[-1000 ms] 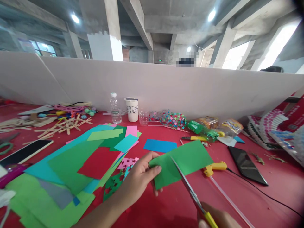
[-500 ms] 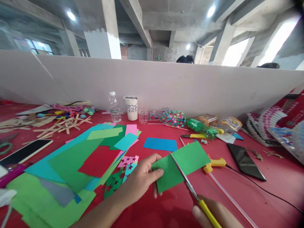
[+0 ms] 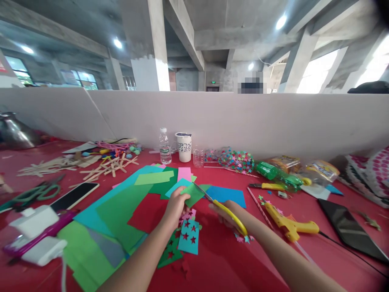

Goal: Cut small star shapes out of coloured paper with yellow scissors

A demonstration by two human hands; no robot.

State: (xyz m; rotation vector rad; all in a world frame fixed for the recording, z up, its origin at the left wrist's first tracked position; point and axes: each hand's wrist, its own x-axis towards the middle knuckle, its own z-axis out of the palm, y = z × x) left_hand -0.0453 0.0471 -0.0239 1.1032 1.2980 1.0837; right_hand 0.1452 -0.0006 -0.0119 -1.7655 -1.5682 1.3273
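Papercutting: apparent step in hand, just left of blue card (image 3: 231,194); any next snip seemingly calling for a steady left pinch and blades lined up with the edge. Sheets (image 3: 121,202), overlapping, multicoloured, well left of blue card. Left hand (image 3: 175,204), left of blue card, thumb and fingers closed on green piece (image 3: 193,196). Green piece: just left of blue card, plain, small against the sheets, tilted, partly covered by thumb; depth of cut impossible to tell. Scissors (image 3: 226,209), yellow-handled, in front of blue card, blades at green piece. Right hand (image 3: 238,209), in front of blue card, wrapped around the handles. Glue gun (image 3: 292,230), yellow, right of blue card.
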